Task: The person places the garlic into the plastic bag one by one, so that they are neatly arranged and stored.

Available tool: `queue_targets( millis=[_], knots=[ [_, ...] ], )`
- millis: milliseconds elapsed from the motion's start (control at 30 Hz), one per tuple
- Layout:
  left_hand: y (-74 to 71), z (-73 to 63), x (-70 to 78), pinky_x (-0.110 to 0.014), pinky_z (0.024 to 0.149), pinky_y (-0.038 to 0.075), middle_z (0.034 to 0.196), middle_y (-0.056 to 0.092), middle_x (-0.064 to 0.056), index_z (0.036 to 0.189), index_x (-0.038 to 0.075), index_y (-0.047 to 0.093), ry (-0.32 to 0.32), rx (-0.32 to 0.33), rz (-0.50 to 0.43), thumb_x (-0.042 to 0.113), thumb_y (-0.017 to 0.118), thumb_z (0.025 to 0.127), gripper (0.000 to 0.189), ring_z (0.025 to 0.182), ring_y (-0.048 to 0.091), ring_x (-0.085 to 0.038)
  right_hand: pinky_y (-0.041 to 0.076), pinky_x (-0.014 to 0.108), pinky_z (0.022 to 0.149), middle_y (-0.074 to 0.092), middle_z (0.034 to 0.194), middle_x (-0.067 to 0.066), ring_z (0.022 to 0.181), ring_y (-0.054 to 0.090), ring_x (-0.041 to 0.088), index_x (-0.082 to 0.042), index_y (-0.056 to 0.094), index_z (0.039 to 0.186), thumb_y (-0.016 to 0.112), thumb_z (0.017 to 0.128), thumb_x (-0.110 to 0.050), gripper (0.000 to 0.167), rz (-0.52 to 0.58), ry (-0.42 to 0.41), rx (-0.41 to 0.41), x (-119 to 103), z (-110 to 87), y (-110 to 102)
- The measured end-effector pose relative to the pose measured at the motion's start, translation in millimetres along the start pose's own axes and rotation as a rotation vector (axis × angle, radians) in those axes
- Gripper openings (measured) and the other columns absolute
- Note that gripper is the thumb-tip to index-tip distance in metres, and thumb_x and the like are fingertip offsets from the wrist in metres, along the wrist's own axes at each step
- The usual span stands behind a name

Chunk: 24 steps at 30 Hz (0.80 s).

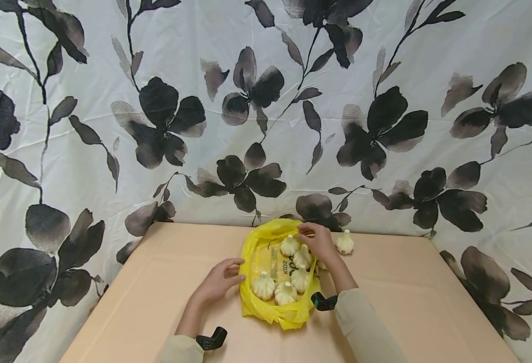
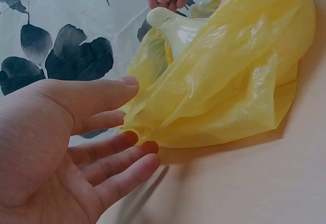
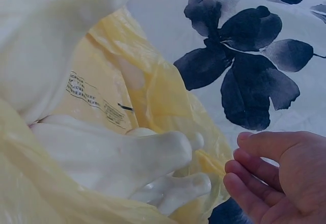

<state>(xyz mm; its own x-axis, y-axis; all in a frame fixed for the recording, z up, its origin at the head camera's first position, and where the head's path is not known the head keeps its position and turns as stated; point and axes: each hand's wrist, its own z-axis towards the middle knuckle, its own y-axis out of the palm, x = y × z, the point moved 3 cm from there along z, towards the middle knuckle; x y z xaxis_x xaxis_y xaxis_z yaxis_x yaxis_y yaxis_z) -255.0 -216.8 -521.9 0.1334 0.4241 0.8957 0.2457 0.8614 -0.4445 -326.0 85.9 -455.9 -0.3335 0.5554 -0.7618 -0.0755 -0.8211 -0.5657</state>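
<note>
flanking yellow bag point(image 1: 280, 314), left hand point(image 1: 219, 278) nearer, right hand point(image 1: 318, 242) farther forward

Head view: bright, soft, even light on the flowered cloth point(image 1: 293, 136) and the surface point(image 1: 393, 287); shadows faint, soft-edged. Can't pin the light direction. Focus OK, big lettering point(image 1: 285, 266) readable, finer text too small.

Both wrist views: clearly dimmer, bluish cast, flat contrast, cloth goes grey-blue.

Left wrist: small glare spots on the yellow bag point(image 2: 219, 91), light passing partly through the plastic. Soft shadow under its lower edge, plus a blurry dark streak on the surface just below the left hand point(image 2: 56, 147).

Right wrist: nearest garlic point(image 3: 41, 51) soft, bag's near fold hazy, small print point(image 3: 97, 102) smeared.
</note>
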Motion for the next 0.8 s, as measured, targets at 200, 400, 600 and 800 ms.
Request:
queue_targets(
  millis=[200,400,600,800],
  knots=[
    [-1.5,-0.5,1.7,-0.049,0.1,0.049,0.14,0.052,-0.013,0.135,0.015,0.053,-0.001,-0.014,-0.005,0.033,0.068,0.09,0.051,0.124,0.056,-0.035,0.056,0.041,0.089,0.07,0.105,0.011,0.098,0.066,0.026,-0.004,0.067,0.117,0.069,0.089,-0.01,0.029,0.031,0.032,-0.011,-4,-8.4,-5],
    [-1.0,-2.9,0.2,-0.05,0.099,0.049,0.14,0.053,-0.014,0.136,0.016,0.053,-0.017,-0.031,-0.005,0.036,0.068,0.089,0.053,0.123,0.057,-0.034,0.057,0.04,0.087,0.071,0.104,0.011,0.096,0.067,0.026,-0.004,0.068,0.114,0.07,0.088,-0.009,0.027,0.028,0.022,0.014,-8,-14.1,-10],
    [-2.7,-3.1,-0.8,-0.049,0.099,0.049,0.141,0.052,-0.012,0.136,0.017,0.053,-0.017,-0.032,-0.007,0.036,0.069,0.089,0.054,0.122,0.057,-0.033,0.057,0.042,0.086,0.071,0.103,0.012,0.095,0.067,0.027,-0.003,0.069,0.114,0.07,0.088,-0.009,0.027,0.04,0.034,0.018,-10,-19.0,-14],
    [-4.4,-3.8,-1.0,-0.049,0.099,0.05,0.142,0.05,-0.014,0.136,0.014,0.052,-0.001,-0.038,-0.035,0.032,0.07,0.088,0.054,0.123,0.057,-0.035,0.057,0.043,0.087,0.071,0.102,0.012,0.095,0.067,0.027,-0.004,0.069,0.115,0.07,0.088,-0.011,0.028,0.042,0.053,0.02,-12,-26.8,-18]
  ],
)
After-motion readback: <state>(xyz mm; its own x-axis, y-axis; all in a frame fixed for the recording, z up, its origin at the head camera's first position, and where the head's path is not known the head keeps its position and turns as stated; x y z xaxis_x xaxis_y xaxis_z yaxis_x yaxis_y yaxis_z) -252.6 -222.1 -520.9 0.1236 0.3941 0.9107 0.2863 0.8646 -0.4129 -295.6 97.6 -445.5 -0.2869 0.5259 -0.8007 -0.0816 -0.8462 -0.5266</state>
